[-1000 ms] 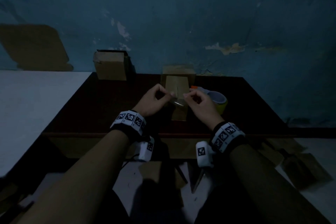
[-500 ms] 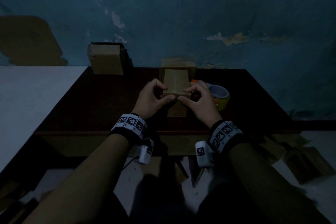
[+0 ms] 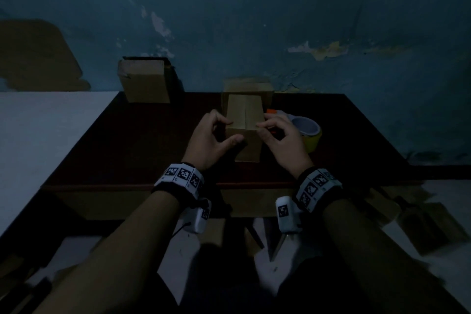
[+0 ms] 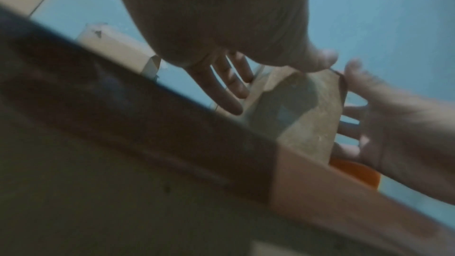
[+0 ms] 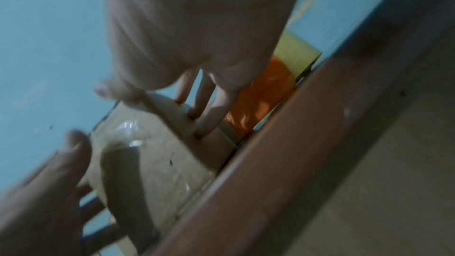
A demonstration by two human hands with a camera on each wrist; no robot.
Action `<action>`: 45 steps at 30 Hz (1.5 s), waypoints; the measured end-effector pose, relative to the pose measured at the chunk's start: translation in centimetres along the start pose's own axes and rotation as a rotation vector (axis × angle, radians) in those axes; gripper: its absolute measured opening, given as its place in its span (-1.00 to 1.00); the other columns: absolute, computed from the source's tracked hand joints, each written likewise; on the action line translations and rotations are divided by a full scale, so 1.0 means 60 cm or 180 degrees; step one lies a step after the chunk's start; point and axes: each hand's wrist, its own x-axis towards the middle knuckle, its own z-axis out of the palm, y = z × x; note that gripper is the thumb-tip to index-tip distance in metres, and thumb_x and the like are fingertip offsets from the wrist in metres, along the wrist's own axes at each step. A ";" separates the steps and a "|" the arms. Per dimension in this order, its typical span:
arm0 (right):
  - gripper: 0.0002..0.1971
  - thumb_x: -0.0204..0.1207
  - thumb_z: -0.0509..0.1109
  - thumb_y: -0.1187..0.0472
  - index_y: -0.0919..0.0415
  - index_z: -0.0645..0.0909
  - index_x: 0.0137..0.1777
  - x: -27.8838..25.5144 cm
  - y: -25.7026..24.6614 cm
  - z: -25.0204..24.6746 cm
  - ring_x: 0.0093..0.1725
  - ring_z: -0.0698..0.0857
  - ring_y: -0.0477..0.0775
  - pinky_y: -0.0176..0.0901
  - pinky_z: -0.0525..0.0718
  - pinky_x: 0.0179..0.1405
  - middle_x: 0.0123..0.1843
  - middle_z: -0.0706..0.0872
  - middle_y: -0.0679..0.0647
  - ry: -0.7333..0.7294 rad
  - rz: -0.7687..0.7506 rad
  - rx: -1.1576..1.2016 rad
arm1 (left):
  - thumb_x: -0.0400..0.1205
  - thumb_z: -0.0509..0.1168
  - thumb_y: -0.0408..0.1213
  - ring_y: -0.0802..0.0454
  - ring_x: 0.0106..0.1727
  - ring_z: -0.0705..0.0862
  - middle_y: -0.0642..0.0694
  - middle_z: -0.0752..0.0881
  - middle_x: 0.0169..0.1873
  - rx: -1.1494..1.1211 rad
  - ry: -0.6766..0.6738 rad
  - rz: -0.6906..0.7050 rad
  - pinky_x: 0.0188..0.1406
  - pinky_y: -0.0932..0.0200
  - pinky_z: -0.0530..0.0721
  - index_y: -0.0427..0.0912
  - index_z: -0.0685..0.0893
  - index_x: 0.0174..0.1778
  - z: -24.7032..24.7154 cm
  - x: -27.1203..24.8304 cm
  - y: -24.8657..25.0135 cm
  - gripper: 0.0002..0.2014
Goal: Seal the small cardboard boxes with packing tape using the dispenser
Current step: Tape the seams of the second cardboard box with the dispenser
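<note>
A small cardboard box (image 3: 244, 120) stands upright at the middle of the dark table (image 3: 127, 150), its top flaps closed. Clear tape (image 5: 128, 133) shines on its near face below the top edge. My left hand (image 3: 229, 131) lies against the box's left side with fairly straight fingers (image 4: 229, 92), its thumb pressing the near face. My right hand (image 3: 267, 130) mirrors it on the right side, thumb at the top front edge, fingers (image 5: 204, 112) along the side. The tape dispenser (image 3: 307, 132), orange with a yellowish roll, lies just right of the box, behind my right hand.
A second box (image 3: 248, 86) stands directly behind the one I touch, and a third box (image 3: 144, 81) sits at the table's back left corner. A white surface (image 3: 38, 140) adjoins the table on the left. Cardboard pieces (image 3: 433, 224) lie on the floor at the right.
A second ago both hands held a strip of tape stretched above the box. They brought it down onto the top front edge, then slid apart to the box's two sides.
</note>
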 end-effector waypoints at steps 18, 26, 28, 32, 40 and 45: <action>-0.77 0.41 0.59 0.15 -0.06 0.65 0.00 -0.008 -0.017 0.002 0.21 0.54 -0.19 -0.69 0.37 0.10 0.23 0.58 -0.01 0.0008 0.0122 -0.0093 | 0.44 0.54 -0.11 0.12 0.10 0.65 0.06 0.66 0.07 0.0005 -0.0270 -0.0211 0.03 0.11 0.65 -0.01 0.56 0.03 -0.027 -0.002 0.023 -0.66; -0.74 0.36 0.63 0.04 -0.10 0.60 -0.07 -0.014 -0.015 0.022 0.28 0.53 -0.19 -0.47 0.46 0.17 0.22 0.60 -0.03 0.0318 0.0091 -0.0095 | 0.39 0.57 -0.02 0.09 0.01 0.66 0.04 0.67 -0.01 0.0220 0.0079 -0.0227 -0.12 0.25 0.56 0.09 0.50 -0.08 -0.003 -0.004 0.024 -0.62; -0.72 0.35 0.63 0.01 -0.10 0.57 -0.07 -0.014 -0.014 0.028 0.32 0.53 -0.16 -0.33 0.50 0.22 0.17 0.59 -0.03 0.0363 0.0059 -0.0143 | 0.39 0.56 0.02 0.11 -0.04 0.66 0.06 0.66 -0.05 0.0285 0.0159 -0.0238 -0.16 0.25 0.56 0.13 0.48 -0.08 0.003 -0.007 0.023 -0.62; -0.71 0.38 0.62 0.08 -0.17 0.52 -0.13 -0.013 -0.016 0.028 0.31 0.52 -0.18 -0.50 0.40 0.18 0.12 0.58 -0.05 0.0357 0.0035 -0.0121 | 0.40 0.53 0.09 0.09 -0.03 0.66 0.04 0.67 -0.01 0.0347 0.0191 -0.0275 -0.12 0.13 0.66 0.11 0.49 -0.05 0.005 -0.012 0.023 -0.61; -0.76 0.42 0.59 0.13 -0.09 0.55 -0.15 -0.009 -0.027 0.031 0.16 0.52 -0.19 -0.68 0.36 0.00 0.11 0.60 0.03 0.0377 0.0235 -0.0117 | 0.44 0.51 0.03 0.11 -0.02 0.65 0.07 0.66 -0.03 0.0578 0.0092 -0.0483 -0.11 0.12 0.67 0.04 0.49 0.00 0.000 -0.008 0.047 -0.62; -0.80 0.46 0.54 0.04 -0.02 0.60 0.00 -0.019 -0.046 0.018 0.24 0.54 -0.19 -0.50 0.42 0.12 0.16 0.65 0.00 0.0125 0.0310 -0.0014 | 0.50 0.49 -0.04 0.08 -0.01 0.66 0.07 0.62 -0.04 0.0521 -0.0082 -0.0601 -0.29 0.39 0.47 0.01 0.48 0.03 -0.011 -0.015 0.072 -0.66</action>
